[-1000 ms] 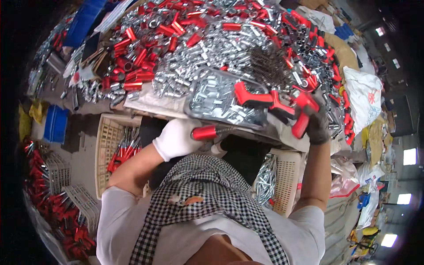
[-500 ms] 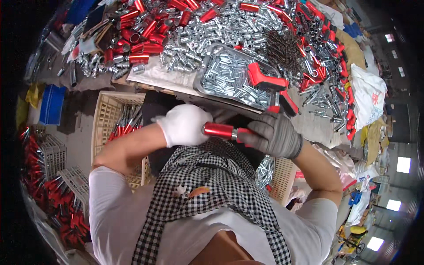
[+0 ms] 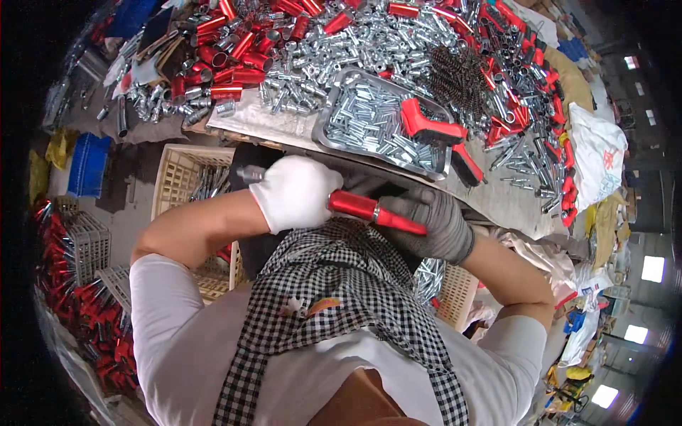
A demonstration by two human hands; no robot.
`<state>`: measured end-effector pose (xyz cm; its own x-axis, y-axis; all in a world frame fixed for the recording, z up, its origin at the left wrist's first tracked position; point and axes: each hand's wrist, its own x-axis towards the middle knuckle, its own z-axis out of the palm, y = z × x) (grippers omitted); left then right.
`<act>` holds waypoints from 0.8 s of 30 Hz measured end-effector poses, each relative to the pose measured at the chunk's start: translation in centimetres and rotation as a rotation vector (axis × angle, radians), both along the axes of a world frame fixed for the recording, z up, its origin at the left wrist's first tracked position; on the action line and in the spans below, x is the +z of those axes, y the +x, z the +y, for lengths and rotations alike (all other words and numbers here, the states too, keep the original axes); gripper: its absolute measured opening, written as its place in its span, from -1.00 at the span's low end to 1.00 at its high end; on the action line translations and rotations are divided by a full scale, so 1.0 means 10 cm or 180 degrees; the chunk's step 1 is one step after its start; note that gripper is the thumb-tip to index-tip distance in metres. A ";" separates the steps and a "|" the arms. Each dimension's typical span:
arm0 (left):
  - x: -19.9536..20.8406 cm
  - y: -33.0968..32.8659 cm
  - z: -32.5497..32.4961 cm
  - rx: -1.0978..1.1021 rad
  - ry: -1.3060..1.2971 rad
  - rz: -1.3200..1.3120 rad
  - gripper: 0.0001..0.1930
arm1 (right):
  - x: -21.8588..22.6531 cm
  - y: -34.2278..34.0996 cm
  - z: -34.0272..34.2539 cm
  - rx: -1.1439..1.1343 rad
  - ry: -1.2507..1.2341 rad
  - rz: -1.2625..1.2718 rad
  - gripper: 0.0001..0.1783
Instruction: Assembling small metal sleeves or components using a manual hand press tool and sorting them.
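A red metal tube tool point(image 3: 353, 205) with a red lever-like handle lies across in front of my apron. My left hand point(image 3: 298, 195), in a white glove, is closed around its left part. A blurred metal end sticks out past that glove on the left. The red handle rests against my right hand point(image 3: 442, 226), in a grey glove, whose fingers curl loosely behind and above it. Some of those fingertips are hidden. Just beyond the hands is the bench edge, with a metal tray point(image 3: 321, 135) of short silver pins and a red pistol-shaped handle point(image 3: 430, 126) lying over it.
Silver fittings point(image 3: 348, 44), red tubes point(image 3: 245, 46) and dark springs point(image 3: 458, 78) are heaped over the bench. A cream crate point(image 3: 165, 177) stands below left, and another crate point(image 3: 458, 291) stands beside my right side. Red-handled tools point(image 3: 106, 355) pile up at far left.
My right hand has moved slightly down and its grip looks looser, showing more of the red handle. The tool now tilts downward to the right. A metal end now shows left of my left glove.
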<state>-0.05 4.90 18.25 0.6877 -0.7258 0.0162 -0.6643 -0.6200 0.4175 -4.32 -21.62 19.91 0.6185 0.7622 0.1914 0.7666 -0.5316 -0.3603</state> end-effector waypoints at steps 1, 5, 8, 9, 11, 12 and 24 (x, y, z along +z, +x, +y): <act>0.04 0.04 0.00 0.0027 -0.0040 -0.0336 -0.83 | -0.12 -0.01 -0.02 -0.0311 0.0207 0.0354 -0.36; 0.26 0.13 0.07 0.0050 0.0009 -0.0915 -0.83 | -0.24 -0.11 0.04 -0.1363 0.1927 0.2906 -0.39; 0.21 0.28 0.10 -0.0084 -0.0032 -0.1638 -0.89 | -0.07 -0.05 0.16 -0.1314 0.2524 0.4044 -0.31; 0.22 0.33 0.12 -0.0238 -0.0162 -0.2069 -0.91 | -0.04 -0.04 0.20 -0.1238 0.3054 0.5113 -0.28; 0.25 0.45 0.15 -0.0594 -0.0333 -0.2533 -0.91 | -0.21 -0.11 0.28 -0.1225 0.3313 0.5386 -0.18; 0.27 0.51 0.19 -0.0721 -0.0348 -0.2599 -0.90 | -0.24 -0.19 0.35 -0.0892 0.4059 0.6354 -0.16; 0.23 0.32 0.19 -0.0912 0.0397 0.1415 -0.70 | 0.44 -0.16 0.06 -0.0212 -0.0502 -0.1137 -0.58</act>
<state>3.18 6.84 20.57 0.3830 -0.8631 -0.3293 -0.5900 -0.5029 0.6317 -5.89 -21.02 24.33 0.5831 0.7599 0.2871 0.7909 -0.6118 0.0128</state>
